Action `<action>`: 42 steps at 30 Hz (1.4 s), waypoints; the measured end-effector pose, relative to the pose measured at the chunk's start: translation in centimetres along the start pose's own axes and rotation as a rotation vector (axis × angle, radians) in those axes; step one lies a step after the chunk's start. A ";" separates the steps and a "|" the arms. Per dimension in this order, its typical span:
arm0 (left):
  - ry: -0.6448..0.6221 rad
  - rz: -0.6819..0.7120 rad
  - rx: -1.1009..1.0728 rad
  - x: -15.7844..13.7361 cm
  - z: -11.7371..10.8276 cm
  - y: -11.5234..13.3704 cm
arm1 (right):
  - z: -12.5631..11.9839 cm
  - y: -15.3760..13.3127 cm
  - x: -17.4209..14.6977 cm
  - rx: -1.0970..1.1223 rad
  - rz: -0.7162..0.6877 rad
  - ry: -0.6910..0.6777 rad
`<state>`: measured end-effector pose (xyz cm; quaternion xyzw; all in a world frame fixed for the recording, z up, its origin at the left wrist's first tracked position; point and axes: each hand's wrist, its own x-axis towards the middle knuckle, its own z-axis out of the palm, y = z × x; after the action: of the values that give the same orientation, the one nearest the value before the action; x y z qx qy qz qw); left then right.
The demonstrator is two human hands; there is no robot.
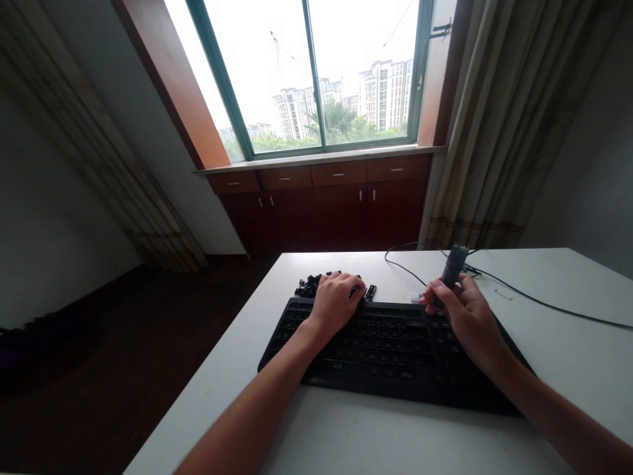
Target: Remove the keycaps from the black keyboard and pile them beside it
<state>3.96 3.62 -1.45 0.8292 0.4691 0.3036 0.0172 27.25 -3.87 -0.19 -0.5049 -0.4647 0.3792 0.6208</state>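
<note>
A black keyboard (376, 386) lies on the white table, many of its key positions bare of caps. Behind its far left edge is a pile of loose black keycaps (307, 286). My left hand (337, 297) reaches over the keyboard to this pile, its fingers curled down; what they pinch is hidden. A separate long keycap (371, 291) lies just right of those fingers. Above the keyboard's far right part, my right hand (467, 307) is closed around a dark, blocky hand tool (453, 265), which points upward. Something red shows by its fingertips.
A black cable (544, 300) runs across the right side of the white table (583, 369). A thin bent wire piece (503, 295) lies near it. A small clear item (414, 298) sits behind the keyboard. Beyond stand red-brown cabinets (321, 214) under a window.
</note>
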 end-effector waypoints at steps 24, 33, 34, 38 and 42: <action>-0.219 0.291 -0.248 -2.4 1.2 6.0 | 0.0 0.3 1.0 0.547 0.110 0.014; -0.135 0.181 -0.263 -2.1 1.9 6.3 | -0.1 1.2 0.8 0.388 0.075 -0.034; -0.135 0.183 -0.265 -2.1 2.0 6.3 | -0.1 1.4 0.8 0.330 0.059 -0.036; -0.140 0.188 -0.267 -2.1 2.0 6.1 | 0.0 1.8 0.6 0.223 0.019 -0.056; -0.136 0.195 -0.260 -2.2 2.0 6.1 | 0.0 1.8 0.6 0.243 0.047 -0.068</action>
<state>8.85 -1.05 -2.23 0.8801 0.3410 0.3052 0.1267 27.40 -2.94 -1.87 -0.4237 -0.4241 0.4642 0.6520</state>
